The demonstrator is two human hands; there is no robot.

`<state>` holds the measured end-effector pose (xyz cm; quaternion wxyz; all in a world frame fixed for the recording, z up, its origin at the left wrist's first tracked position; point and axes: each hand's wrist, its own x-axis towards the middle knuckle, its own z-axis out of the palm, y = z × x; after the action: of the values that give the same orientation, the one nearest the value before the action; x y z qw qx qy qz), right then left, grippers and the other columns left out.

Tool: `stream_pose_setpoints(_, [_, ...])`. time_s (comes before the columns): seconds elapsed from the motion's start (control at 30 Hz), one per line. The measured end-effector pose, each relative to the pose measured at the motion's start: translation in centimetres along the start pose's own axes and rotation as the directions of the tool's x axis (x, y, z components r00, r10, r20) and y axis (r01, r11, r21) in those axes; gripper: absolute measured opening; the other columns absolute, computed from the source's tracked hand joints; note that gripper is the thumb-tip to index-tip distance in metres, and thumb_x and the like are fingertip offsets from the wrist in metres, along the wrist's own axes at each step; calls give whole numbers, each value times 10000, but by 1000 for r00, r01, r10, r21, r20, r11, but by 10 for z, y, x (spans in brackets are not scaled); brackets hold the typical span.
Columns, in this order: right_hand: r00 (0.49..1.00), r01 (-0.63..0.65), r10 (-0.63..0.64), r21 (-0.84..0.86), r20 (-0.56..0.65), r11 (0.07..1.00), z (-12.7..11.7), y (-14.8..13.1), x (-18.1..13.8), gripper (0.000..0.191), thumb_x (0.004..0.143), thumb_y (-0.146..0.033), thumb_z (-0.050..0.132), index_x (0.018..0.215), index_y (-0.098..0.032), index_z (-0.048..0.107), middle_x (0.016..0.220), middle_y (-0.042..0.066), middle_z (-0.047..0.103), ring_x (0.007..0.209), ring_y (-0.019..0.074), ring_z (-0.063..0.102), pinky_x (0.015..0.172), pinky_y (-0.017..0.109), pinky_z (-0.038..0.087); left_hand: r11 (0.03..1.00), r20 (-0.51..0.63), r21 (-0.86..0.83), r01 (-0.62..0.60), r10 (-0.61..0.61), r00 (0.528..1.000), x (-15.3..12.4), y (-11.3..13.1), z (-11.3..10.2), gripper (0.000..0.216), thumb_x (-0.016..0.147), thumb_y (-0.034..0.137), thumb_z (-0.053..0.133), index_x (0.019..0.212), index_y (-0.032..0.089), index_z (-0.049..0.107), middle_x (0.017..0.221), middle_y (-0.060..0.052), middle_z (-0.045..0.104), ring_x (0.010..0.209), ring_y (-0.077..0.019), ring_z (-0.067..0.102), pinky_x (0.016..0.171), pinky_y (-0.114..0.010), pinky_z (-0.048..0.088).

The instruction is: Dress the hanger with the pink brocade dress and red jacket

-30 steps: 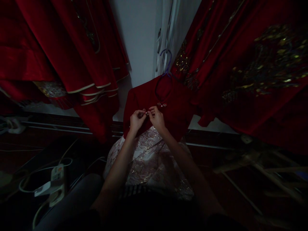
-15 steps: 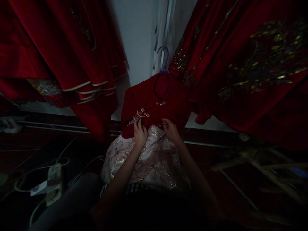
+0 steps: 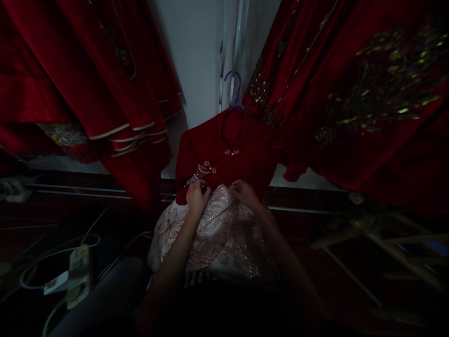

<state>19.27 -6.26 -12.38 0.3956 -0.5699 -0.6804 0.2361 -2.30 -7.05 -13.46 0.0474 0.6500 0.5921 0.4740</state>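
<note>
A dress with a red bodice (image 3: pixel 206 140) and a pale, shiny patterned skirt (image 3: pixel 224 238) hangs before me on a purple hanger (image 3: pixel 237 89). On its front sits a beaded brooch (image 3: pixel 205 167) with tassels, and a small pearl ornament (image 3: pixel 232 152) lies below the neck opening. Just under the brooch, my left hand (image 3: pixel 198 196) is closed, its fingers pinched at the red cloth near the tassel ends. My right hand (image 3: pixel 244 192) is pinched at the waist, where red meets pale cloth; its fingertips hide what they grip.
Red garments (image 3: pixel 115 93) with pale piping hang at left, and a red garment with gold sequins (image 3: pixel 393 79) hangs at right. A power strip (image 3: pixel 79 267) with white cords lies lower left. A wooden frame (image 3: pixel 372 234) stands dimly at lower right.
My left hand has shifted slightly left and down, its fingers now curled instead of extended over the brooch tassel. My right hand has dropped slightly, its fingertips pinching at the waist.
</note>
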Motion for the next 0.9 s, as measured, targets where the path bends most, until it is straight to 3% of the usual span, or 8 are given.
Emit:
stream_pose_setpoints(0.13, [999,40,-40,5,-26,999,-18,-13,-2,135,745,-288,626,827,-186,592,779,12,634,679,131,574,641,260,458,990,-127,-137,44,-62,990,5,11,-17,211,736,260,665,918,242,560,802,-3,589,747,-179,562,719,-287,433])
stream_pose_setpoints(0.27, [997,35,-30,69,-69,997,-41,-31,-3,172,743,-333,652,817,-186,601,732,4,643,624,119,561,597,244,448,966,-253,-254,-47,-20,967,0,26,-17,200,768,259,647,942,222,555,824,5,585,705,-130,546,717,-249,434])
stream_pose_setpoints(0.37, [996,24,-12,125,-92,992,-55,-43,-6,215,711,-362,699,807,-183,629,759,21,669,630,116,581,591,237,461,948,-185,-281,-147,97,978,-14,24,4,118,794,222,608,900,204,559,807,1,570,721,-120,541,708,-237,430])
stream_pose_setpoints(0.47, [997,-60,43,303,61,951,-55,-51,-10,292,681,-402,731,844,-177,640,733,24,671,569,113,588,493,216,456,938,-48,-310,-154,146,988,-27,12,27,83,804,202,589,876,197,548,777,6,553,701,-115,531,665,-226,422])
stream_pose_setpoints(0.57, [974,-160,72,428,215,890,-38,-53,-12,322,650,-401,755,855,-177,650,706,15,662,534,117,593,422,206,456,941,-62,-311,-137,123,990,-33,3,38,89,811,207,590,886,198,543,811,-7,553,750,-126,535,694,-238,429])
stream_pose_setpoints(0.63, [976,-177,95,469,194,865,-16,-50,-11,289,647,-367,755,842,-178,658,726,16,668,568,123,617,460,218,501,939,-92,-311,-148,125,988,-33,1,38,101,820,219,591,910,198,549,847,-21,551,785,-134,534,715,-247,434])
stream_pose_setpoints(0.8, [995,-13,52,409,-85,912,48,-36,-15,199,767,-341,655,895,-189,666,854,39,688,696,131,655,591,237,552,936,-98,-336,-106,77,992,-30,1,34,123,832,244,590,937,196,545,836,-16,535,765,-131,532,711,-250,440])
stream_pose_setpoints(0.9, [952,110,-5,327,-305,939,71,-29,-26,225,858,-355,560,978,-193,657,963,65,653,775,132,642,665,249,554,934,-83,-347,-80,54,995,-30,0,34,120,837,253,583,936,197,545,841,-17,541,757,-130,536,711,-251,441])
